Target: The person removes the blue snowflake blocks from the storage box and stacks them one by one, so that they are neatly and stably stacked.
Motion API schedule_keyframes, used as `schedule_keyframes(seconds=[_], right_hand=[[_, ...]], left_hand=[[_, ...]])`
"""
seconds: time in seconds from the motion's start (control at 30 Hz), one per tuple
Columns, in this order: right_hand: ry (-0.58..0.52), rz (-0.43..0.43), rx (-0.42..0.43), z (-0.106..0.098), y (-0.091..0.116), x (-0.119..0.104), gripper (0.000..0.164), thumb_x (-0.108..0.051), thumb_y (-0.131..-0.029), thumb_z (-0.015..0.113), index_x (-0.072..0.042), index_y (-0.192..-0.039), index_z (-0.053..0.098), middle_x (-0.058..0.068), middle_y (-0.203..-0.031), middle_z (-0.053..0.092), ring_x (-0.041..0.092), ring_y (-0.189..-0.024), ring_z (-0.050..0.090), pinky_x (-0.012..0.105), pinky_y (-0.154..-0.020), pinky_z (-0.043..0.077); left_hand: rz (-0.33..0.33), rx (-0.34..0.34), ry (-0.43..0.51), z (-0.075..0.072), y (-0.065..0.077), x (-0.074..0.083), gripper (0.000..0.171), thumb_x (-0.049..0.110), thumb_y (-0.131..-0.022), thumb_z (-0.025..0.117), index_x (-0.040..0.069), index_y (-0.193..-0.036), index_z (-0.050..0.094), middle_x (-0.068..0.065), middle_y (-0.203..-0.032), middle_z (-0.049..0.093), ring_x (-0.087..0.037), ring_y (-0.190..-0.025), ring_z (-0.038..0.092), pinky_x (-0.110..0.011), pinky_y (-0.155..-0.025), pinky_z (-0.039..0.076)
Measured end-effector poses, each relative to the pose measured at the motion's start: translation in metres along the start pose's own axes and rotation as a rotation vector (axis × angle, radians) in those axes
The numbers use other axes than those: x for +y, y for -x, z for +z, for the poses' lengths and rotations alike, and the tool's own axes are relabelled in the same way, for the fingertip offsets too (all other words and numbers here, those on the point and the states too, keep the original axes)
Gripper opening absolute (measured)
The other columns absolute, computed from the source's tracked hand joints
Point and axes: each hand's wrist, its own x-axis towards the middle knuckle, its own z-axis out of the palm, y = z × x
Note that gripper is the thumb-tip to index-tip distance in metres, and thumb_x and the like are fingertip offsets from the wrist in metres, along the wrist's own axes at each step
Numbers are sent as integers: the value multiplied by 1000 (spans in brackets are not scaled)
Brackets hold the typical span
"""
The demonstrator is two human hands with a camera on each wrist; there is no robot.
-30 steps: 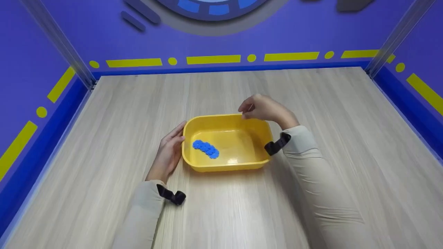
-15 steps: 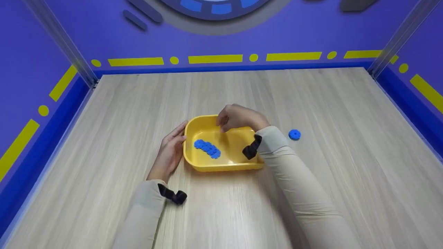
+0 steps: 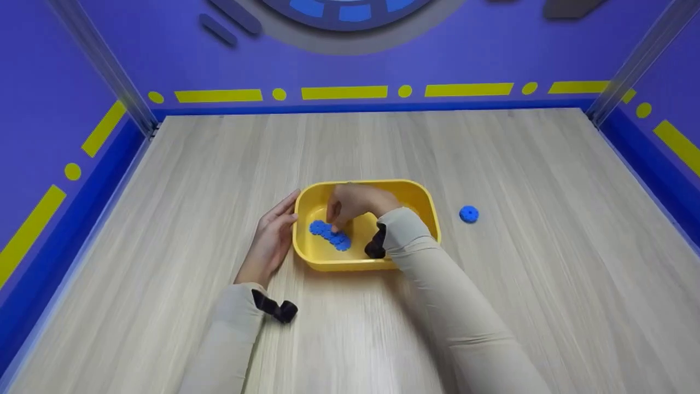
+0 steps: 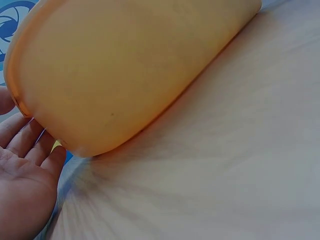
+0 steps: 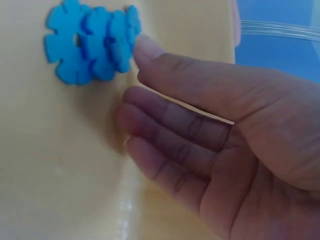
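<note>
A yellow plastic basin (image 3: 363, 265) stands on the table, with several blue notched snowflake discs (image 3: 318, 227) in an overlapping row at its left end. My left hand (image 3: 268, 238) lies along the basin's left outer wall, fingers straight and thumb at the rim; the left wrist view shows the fingers (image 4: 22, 137) against the wall. Reaching down inside, my right hand (image 3: 355, 201) is over the row. In the right wrist view its thumb tip (image 5: 147, 47) is right at the end disc, the other fingers bent below; the index finger is hidden.
One blue snowflake disc (image 3: 468, 214) lies alone on the wooden table (image 3: 536, 262), right of the basin. Purple-blue walls (image 3: 350, 65) with yellow marks enclose the table at the back and sides.
My right hand has moved left and down from the basin's far right rim to the discs inside. The lone disc, covered by my right arm at first, now shows. My left hand stays put.
</note>
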Motion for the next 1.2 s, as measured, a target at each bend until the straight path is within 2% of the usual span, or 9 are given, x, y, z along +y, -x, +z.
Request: schedule_keyframes(seconds=[0.47,0.73,0.93,1.2], right_hand=[[-27,56,-24,4,-4,-3,20,-25,-81,77,-12,-93,67,-2,-85,61,14,-79,53,25,-75,47],[-37,19,-5,3,-1,-1,17,-15,-82,75,-12,-93,63,0,-90,60,16,-82,54,28,-80,49],[-50,-18,8,1,1,4,17,-6,-82,73,-10,-96,65,4,-92,64,14,-79,58,27,-77,53],[-33,-36,55,-1,8,6,13,-3,-83,70,-10,-94,67,5,-92,66,15,-77,59,27,-77,54]], left_hand=[[-5,-5,-12,1,0,1,57,-4,-92,43,1,-148,33,-10,-158,28,-19,-145,28,-34,-118,26],[-1,-1,-8,0,0,0,57,-4,-92,43,1,-148,34,-11,-157,29,-19,-144,29,-33,-117,28],[3,-1,-12,0,0,-1,57,-4,-91,43,2,-147,35,-11,-157,30,-20,-144,31,-34,-116,29],[15,-7,-18,-2,-1,-1,57,-4,-92,44,1,-148,34,-10,-157,29,-19,-145,28,-34,-118,26]])
